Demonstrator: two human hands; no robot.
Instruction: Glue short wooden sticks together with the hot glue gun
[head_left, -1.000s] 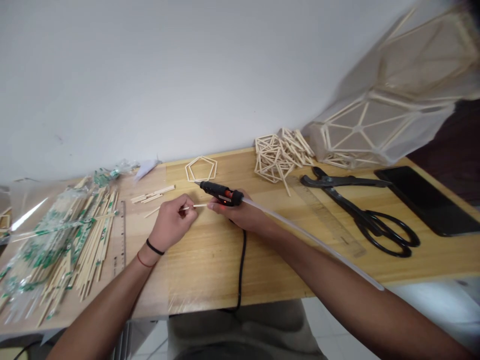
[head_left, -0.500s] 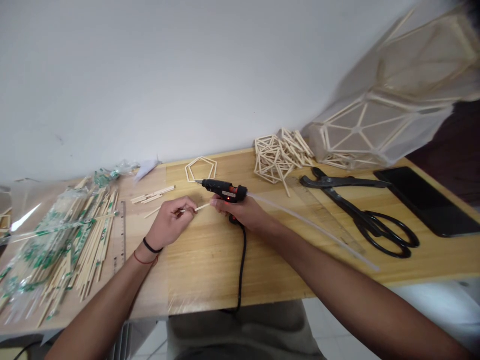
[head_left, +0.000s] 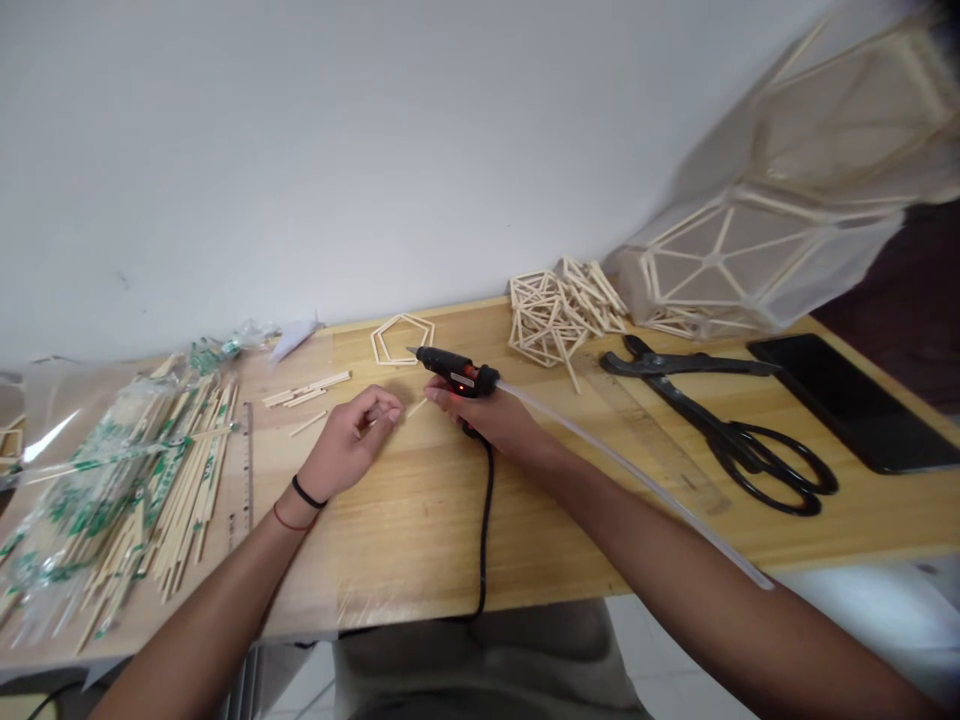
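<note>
My right hand [head_left: 487, 415] grips a black glue gun [head_left: 454, 370] with a red light and a long clear glue stick [head_left: 637, 480] trailing back over my forearm. Its nozzle points left toward a stick pentagon [head_left: 403, 338]. My left hand [head_left: 352, 440] pinches a short wooden stick [head_left: 415, 407], whose free end lies just below the gun. Both hands rest on the wooden table [head_left: 570, 520].
Packs of wooden sticks [head_left: 120, 470] and a ruler [head_left: 244, 470] lie at the left. Cut sticks [head_left: 304, 390] lie nearby. A pile of stick frames [head_left: 562, 310], large black scissors [head_left: 720, 420], a clear ruler [head_left: 660, 440], a dark phone [head_left: 855, 400] and a big stick lantern frame [head_left: 795, 220] are at the right.
The glue gun has shifted slightly right and up, tilting its nozzle toward the pentagon. My left hand has moved a little right, and the stick now angles upward toward the gun.
</note>
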